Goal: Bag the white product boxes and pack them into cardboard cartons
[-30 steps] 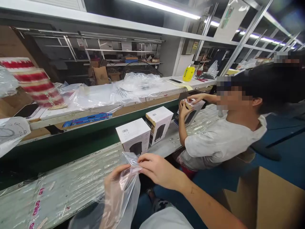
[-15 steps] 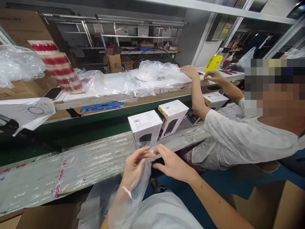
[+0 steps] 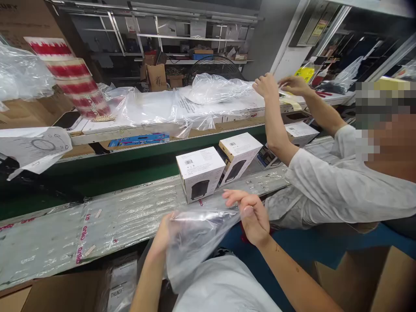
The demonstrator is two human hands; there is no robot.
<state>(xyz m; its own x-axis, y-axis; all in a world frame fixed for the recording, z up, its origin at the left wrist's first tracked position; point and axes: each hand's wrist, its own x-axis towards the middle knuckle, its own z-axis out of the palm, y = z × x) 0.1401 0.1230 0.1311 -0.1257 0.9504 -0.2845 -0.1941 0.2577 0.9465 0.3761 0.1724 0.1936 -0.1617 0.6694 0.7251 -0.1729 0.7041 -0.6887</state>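
A clear plastic bag (image 3: 198, 242) is stretched between my two hands, above my lap at the bench's near edge. My left hand (image 3: 164, 236) is closed on the bag's left side, its fingertips partly behind the film. At the bag's right corner my right hand (image 3: 253, 214) pinches the edge, with the other fingers bent. Just beyond the bag, a white printed box (image 3: 200, 164) with a dark appliance pictured on it stands upright on the bench. Another similar box (image 3: 241, 147) stands beside it to the right.
On my right a co-worker's arm (image 3: 276, 117) reaches to the raised shelf, by a third box (image 3: 300, 130). Tape rolls (image 3: 73, 82) are stacked at the left. Plastic film (image 3: 214, 89) lies on the shelf. Open cartons (image 3: 65, 290) stand low at both sides.
My hands have moved apart, spreading the bag that was bunched between them. The right hand went right. The co-worker's hands remain at the shelf, and the view has shifted slightly.
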